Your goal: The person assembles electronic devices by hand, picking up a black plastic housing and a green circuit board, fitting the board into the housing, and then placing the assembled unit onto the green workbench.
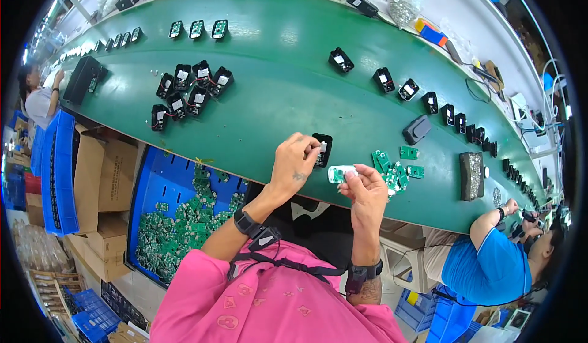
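My right hand [365, 190] holds a small circuit board [337, 174], pale on its upper face with a green patch, between thumb and fingers. My left hand [295, 164] is closed in a pinch at the left rim of a black plastic casing [323, 158] on the green bench. A white piece shows inside this casing by my fingertips; whether they grip it or something else is hidden. Just right of my right hand lies a loose pile of green circuit boards [398, 176].
Several black casings [197, 99] stand grouped at left on the green bench [275, 73]; more line the far right. A dark block [471, 176] sits at right. Below the bench edge, a blue bin [147, 184] holds many boards. A person in blue [490, 269] works at right.
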The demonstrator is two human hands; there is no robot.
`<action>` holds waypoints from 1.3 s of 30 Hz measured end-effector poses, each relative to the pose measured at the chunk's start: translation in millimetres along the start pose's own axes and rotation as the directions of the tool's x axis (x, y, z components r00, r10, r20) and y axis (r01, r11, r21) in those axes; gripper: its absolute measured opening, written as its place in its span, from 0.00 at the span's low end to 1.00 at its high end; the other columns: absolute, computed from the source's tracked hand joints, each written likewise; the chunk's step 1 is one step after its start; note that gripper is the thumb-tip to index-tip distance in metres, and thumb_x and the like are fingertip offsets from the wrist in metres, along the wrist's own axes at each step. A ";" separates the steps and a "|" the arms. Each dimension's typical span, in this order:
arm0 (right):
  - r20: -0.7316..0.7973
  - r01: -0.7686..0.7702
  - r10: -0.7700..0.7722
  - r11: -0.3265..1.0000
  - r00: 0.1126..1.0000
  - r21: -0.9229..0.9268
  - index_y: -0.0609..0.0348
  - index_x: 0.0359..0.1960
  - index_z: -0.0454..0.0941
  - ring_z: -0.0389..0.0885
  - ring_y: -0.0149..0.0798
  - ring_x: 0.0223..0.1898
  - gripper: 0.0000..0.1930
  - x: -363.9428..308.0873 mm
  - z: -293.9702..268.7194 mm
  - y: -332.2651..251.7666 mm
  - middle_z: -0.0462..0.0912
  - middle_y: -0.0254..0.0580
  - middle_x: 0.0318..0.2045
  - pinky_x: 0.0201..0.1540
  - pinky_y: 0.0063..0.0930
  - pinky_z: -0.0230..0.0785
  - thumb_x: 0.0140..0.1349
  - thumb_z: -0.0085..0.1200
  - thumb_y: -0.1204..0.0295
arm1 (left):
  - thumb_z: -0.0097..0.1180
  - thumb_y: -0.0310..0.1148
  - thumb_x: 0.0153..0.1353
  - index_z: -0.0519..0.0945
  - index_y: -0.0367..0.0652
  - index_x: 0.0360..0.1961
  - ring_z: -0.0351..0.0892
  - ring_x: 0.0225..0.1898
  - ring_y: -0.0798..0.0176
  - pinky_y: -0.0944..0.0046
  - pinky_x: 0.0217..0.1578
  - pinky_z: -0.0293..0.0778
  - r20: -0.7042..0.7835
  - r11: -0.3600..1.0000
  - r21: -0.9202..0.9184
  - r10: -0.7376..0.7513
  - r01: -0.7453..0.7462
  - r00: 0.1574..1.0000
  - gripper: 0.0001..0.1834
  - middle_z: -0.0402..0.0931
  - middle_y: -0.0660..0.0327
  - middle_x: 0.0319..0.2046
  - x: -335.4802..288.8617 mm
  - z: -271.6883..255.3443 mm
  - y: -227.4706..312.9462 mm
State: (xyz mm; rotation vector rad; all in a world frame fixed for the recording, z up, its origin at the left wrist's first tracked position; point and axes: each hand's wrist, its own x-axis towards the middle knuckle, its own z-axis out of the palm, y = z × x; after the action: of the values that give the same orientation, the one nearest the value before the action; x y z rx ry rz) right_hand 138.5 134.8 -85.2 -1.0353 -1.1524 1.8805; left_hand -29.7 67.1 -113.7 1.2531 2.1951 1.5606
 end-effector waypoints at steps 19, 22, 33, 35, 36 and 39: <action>0.078 -0.019 0.027 0.995 0.997 -0.101 0.66 0.42 0.72 0.83 0.29 0.25 0.11 36.7 25.3 15.7 0.82 0.40 0.32 0.27 0.19 0.76 0.66 0.61 0.73 | 0.66 0.18 0.52 0.86 0.35 0.34 0.81 0.33 0.67 0.69 0.35 0.76 -0.021 0.969 -0.245 0.033 -0.037 0.999 0.07 0.82 0.60 0.30 -11.7 -0.9 -11.8; 0.086 0.004 0.012 0.982 0.996 -0.188 0.66 0.42 0.72 0.82 0.28 0.25 0.10 41.5 26.5 17.3 0.81 0.40 0.33 0.26 0.18 0.75 0.66 0.60 0.74 | 0.65 0.17 0.54 0.84 0.36 0.46 0.80 0.34 0.69 0.70 0.34 0.76 0.066 0.961 -0.277 0.051 -0.031 0.997 0.17 0.81 0.58 0.43 -14.0 -5.1 -20.0; 0.165 0.052 -0.003 0.954 0.986 -0.295 0.65 0.42 0.73 0.79 0.25 0.23 0.10 52.8 20.0 19.0 0.79 0.36 0.31 0.23 0.17 0.70 0.65 0.61 0.75 | 0.66 0.26 0.57 0.67 0.38 0.68 0.80 0.37 0.67 0.68 0.36 0.77 0.478 0.914 -0.297 -0.107 0.275 0.872 0.37 0.60 0.54 0.67 7.2 -26.4 -10.8; 0.158 0.053 -0.002 0.946 0.987 -0.321 0.65 0.42 0.73 0.79 0.25 0.23 0.10 53.0 17.1 19.8 0.79 0.35 0.31 0.23 0.17 0.69 0.65 0.61 0.75 | 0.67 0.27 0.57 0.70 0.40 0.67 0.79 0.39 0.67 0.67 0.37 0.77 0.482 0.898 -0.310 -0.135 0.312 0.866 0.35 0.59 0.53 0.68 6.4 -26.6 -10.2; 0.181 0.040 0.010 0.961 0.983 -0.273 0.65 0.43 0.74 0.79 0.24 0.23 0.10 53.4 15.3 21.0 0.79 0.35 0.30 0.23 0.16 0.70 0.65 0.61 0.76 | 0.66 0.27 0.57 0.69 0.40 0.68 0.79 0.39 0.68 0.67 0.37 0.77 0.463 0.876 -0.365 -0.124 0.316 0.878 0.36 0.62 0.53 0.66 5.5 -25.9 -11.7; 0.215 0.031 0.008 0.984 0.977 -0.177 0.65 0.44 0.74 0.79 0.24 0.23 0.10 52.9 14.5 21.5 0.79 0.35 0.30 0.24 0.17 0.70 0.65 0.61 0.76 | 0.65 0.25 0.58 0.66 0.42 0.70 0.79 0.39 0.69 0.67 0.37 0.78 0.480 0.787 -0.486 -0.124 0.381 0.868 0.38 0.69 0.54 0.60 3.3 -20.2 -11.2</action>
State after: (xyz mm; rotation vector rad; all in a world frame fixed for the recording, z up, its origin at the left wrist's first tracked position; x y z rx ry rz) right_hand 99.1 166.7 -115.1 -0.9336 -1.4728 1.9435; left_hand -49.2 54.3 -113.2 0.9306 1.3976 1.4863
